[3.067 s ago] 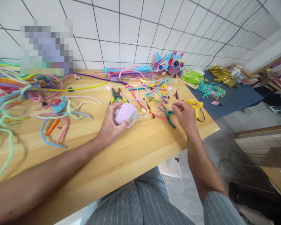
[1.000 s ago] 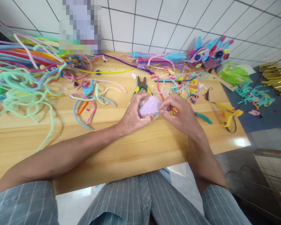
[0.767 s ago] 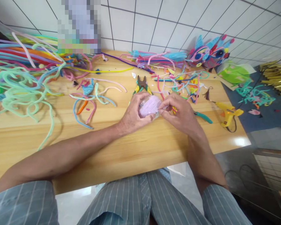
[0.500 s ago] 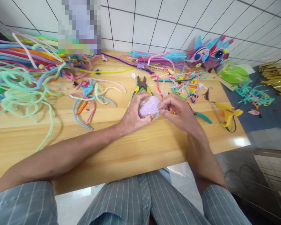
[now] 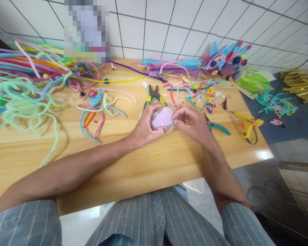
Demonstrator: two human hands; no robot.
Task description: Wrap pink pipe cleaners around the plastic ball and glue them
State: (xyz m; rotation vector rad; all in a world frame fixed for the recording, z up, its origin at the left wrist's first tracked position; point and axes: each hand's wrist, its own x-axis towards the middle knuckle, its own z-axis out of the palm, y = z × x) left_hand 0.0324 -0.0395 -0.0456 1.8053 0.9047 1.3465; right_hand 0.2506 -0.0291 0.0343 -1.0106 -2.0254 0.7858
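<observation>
A rounded lilac piece with a clear, shiny edge is held above the wooden table. My left hand wraps round its left side, thumb along the lower edge and fingers over the top. At its right edge, my right hand has thumb and forefinger pinched together; whatever lies between the fingertips is too small to make out. Just beyond my left hand lie yellow-and-green pliers, jaws pointing away. Teal-handled pliers lie right of my right hand, partly hidden by it.
Long coloured fuzzy stems heap at the left, with loose bent ones nearer the middle. Bundled stems and colourful masks line the back. A yellow glue gun lies near the table's right end.
The whole view has shifted slightly. Both hands stay at the lilac piece, with my right fingertips still at its right edge.
</observation>
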